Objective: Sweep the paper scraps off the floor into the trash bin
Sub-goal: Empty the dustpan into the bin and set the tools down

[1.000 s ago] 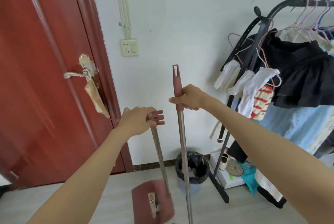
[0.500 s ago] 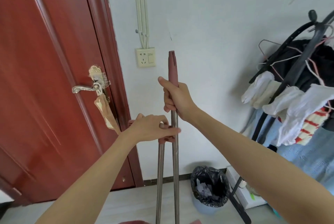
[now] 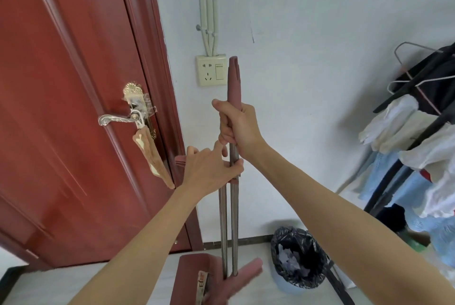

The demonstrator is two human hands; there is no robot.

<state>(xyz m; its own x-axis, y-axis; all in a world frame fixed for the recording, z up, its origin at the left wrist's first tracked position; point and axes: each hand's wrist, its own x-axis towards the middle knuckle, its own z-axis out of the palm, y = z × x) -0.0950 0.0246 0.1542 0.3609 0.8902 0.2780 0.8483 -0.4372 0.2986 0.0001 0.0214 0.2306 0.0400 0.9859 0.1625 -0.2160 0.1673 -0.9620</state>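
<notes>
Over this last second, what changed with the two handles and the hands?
The two handles came together: the dustpan handle, apart from the broom handle a second ago, now stands right beside it. The left hand reaches across both poles. The right hand grips the broom handle near its top, as before. The bin looks unmoved; the camera shifted.

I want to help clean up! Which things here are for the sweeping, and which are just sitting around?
For sweeping: broom, dustpan, trash bin, right hand, left hand.

Just around: door, door handle, wall socket, clothes rack.
</notes>
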